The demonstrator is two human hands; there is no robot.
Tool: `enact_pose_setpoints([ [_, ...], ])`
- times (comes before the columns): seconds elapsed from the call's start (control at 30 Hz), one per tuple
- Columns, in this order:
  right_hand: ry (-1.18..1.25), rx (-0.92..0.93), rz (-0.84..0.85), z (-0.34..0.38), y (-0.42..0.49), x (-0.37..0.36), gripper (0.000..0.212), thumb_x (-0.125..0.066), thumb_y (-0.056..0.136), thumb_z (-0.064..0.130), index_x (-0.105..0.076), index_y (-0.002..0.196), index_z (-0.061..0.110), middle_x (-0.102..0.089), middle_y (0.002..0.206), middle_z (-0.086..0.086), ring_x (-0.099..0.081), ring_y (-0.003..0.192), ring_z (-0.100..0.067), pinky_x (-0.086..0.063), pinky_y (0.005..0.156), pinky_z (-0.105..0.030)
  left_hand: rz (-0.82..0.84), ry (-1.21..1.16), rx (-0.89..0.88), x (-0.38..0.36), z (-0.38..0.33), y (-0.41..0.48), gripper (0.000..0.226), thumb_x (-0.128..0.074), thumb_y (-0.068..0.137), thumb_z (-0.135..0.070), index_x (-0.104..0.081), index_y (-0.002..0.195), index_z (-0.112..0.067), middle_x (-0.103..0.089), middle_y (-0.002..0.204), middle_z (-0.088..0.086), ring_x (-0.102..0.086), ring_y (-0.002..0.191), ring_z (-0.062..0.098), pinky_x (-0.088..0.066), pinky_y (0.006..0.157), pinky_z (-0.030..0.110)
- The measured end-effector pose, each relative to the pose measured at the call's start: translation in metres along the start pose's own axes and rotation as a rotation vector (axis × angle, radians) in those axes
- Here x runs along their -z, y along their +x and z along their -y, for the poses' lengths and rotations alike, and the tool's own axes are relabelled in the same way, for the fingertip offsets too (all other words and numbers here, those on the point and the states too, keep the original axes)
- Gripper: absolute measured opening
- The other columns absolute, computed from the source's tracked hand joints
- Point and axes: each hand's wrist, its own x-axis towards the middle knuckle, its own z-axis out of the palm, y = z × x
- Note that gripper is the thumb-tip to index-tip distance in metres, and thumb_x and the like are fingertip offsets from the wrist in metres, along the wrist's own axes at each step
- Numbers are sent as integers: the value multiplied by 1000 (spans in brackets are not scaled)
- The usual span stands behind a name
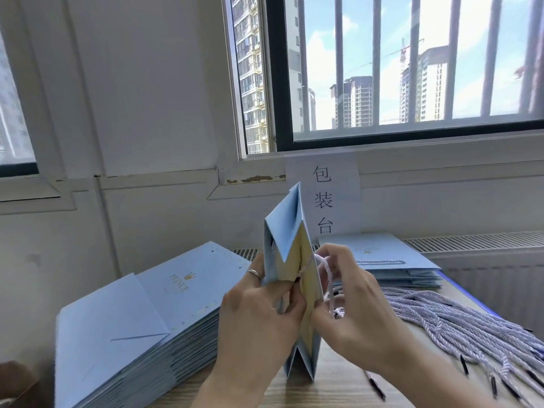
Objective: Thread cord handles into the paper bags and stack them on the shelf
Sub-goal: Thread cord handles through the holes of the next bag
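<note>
The grip of the left hand [259,313] is closed on the open mouth of one blue bag [287,228], fingers and thumb pinching its near edge so that it stands upright on the table [338,390], tilted a little. The grip of the right hand [350,304] is closed too, pinching a pale twisted cord [326,278] just beside the bag's right wall. A thin run of it seems to cross inside the bag, so this handle looks partly threaded, not finished; I cannot tell whether any knot is tied. To the right lies a spread pile of loose cords [441,313], plenty of them. On the left sits a thick stack of flat bags [141,313] with no handles showing, which I take to be the work left. At the far right is a lower stack of bags [382,254], the top one showing a cord handle, likely the finished ones. No shelf is in view, so the stacking step looks not yet done, and the job seems early on.
</note>
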Motion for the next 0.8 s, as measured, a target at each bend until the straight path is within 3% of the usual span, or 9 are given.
enact_pose_setpoints([
  [0.1,16,-31,0,0,0,3,37,-55,74,30,-48,110,25,-58,86,0,-57,83,-17,-51,61,-17,124,249,164,-3,5,-5,30,-75,76,-32,-64,52,-17,-42,67,-7,-45,56,19,-36,49,26],
  [0.2,9,-45,4,0,0,3,41,-54,71,35,-48,111,27,-58,88,1,-57,86,-14,-48,61,-12,207,264,252,-3,10,-9,28,-78,75,-36,-69,56,-17,-44,70,-8,-46,66,18,-35,54,26],
  [0.3,-2,-55,7,0,0,3,41,-56,73,30,-48,113,24,-58,88,1,-55,85,-16,-53,62,-23,202,162,240,2,7,-6,17,-83,69,-26,-72,57,-22,-55,72,-4,-54,69,15,-38,56,16],
  [0.4,-26,-61,7,-2,0,3,41,-59,75,19,-47,114,24,-59,87,2,-56,84,-18,-54,64,-33,156,41,237,7,-3,-3,10,-76,73,-21,-73,66,-26,-54,75,-15,-56,72,7,-40,61,8],
  [0.5,-34,-48,12,-3,0,3,40,-59,75,17,-48,113,25,-60,86,3,-59,83,-20,-54,65,-38,124,-4,122,14,-14,1,15,-59,75,-18,-67,66,-26,-53,76,-22,-50,66,4,-33,55,6],
  [0.6,-32,-41,13,-2,0,2,36,-59,76,13,-49,109,22,-60,87,2,-59,83,-21,-53,66,-45,111,-118,103,21,-18,3,33,-47,73,-9,-74,75,-27,-56,75,-17,-48,61,6,-29,52,6],
  [0.73,0,-36,13,-1,0,2,32,-60,78,14,-51,107,22,-60,87,4,-60,84,-20,-53,66,-44,130,-125,45,24,-19,2,29,-49,80,-28,-75,88,-38,-60,83,-22,-58,77,7,-37,61,7],
  [0.8,4,-35,26,-1,0,3,33,-59,77,13,-51,108,21,-61,88,4,-60,84,-21,-53,66,-44,104,-89,58,19,-16,1,18,-59,82,-30,-75,83,-36,-59,83,-24,-58,75,8,-38,61,10],
])
